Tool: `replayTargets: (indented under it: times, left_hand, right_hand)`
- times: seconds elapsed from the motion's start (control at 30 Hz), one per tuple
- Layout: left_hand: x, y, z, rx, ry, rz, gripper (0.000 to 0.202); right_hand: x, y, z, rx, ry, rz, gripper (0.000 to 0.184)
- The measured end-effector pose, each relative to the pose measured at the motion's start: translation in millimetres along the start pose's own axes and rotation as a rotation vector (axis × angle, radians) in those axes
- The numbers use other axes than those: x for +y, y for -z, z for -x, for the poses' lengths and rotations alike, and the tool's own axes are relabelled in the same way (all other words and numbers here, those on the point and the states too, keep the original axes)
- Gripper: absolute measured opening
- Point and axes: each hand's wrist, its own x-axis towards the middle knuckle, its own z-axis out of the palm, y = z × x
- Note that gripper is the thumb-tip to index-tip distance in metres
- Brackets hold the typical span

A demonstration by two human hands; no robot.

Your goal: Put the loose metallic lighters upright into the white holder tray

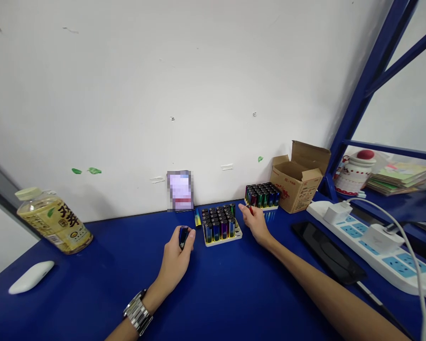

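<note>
My left hand [175, 255] is closed around a dark blue battery [183, 237], held upright to the left of the near battery tray. My right hand [257, 227] is at that tray's right side, with its fingers pinched on a small battery [250, 208] that shows a bit of red; most of it is hidden. The near white tray [238, 233] carries several rows of standing batteries [216, 231] in blue, purple and green, with bare holes at its right edge. Behind my right hand stands a second tray [275, 207] filled with batteries.
An open cardboard box [298, 189] stands at the back right. A phone [180, 192] leans on the wall. Right: a black phone [326, 251], a power strip [372, 255] with chargers. Left: a drink bottle [53, 220], a white mouse-shaped object [31, 277].
</note>
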Motion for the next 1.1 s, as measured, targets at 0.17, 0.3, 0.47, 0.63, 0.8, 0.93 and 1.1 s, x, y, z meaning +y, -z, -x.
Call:
replayTargets:
  times: [0.17,0.3,0.47,0.63,0.8,0.93,1.1]
  left_hand:
    - [0,-0.2,0,-0.006,-0.011,-0.002,0.037]
    - [0,-0.7,0,-0.003,-0.006,-0.005,0.038]
    - [2,-0.7,0,0.001,0.009,-0.007,0.039]
    - [1,-0.7,0,0.001,0.0,-0.018,0.039]
    - [1,-0.6,0,-0.002,-0.001,-0.025,0.038]
    - [4,-0.5,1,-0.013,-0.015,-0.075,0.038]
    - [7,0.2,3,-0.021,-0.03,-0.114,0.038]
  right_hand:
    - [-6,0,0,0.034,0.045,0.024,0.047]
    - [-10,2,3,0.089,0.163,0.217,0.034]
    - [-11,2,7,0.026,0.134,0.047,0.04]
    - [-8,0,5,0.017,0.113,-0.001,0.034]
    - [-9,2,4,0.004,0.198,0.314,0.029]
    - [-16,2,9,-0.048,0.317,0.645,0.027]
    - [-23,-5,17,-0.029,0.322,0.929,0.021]
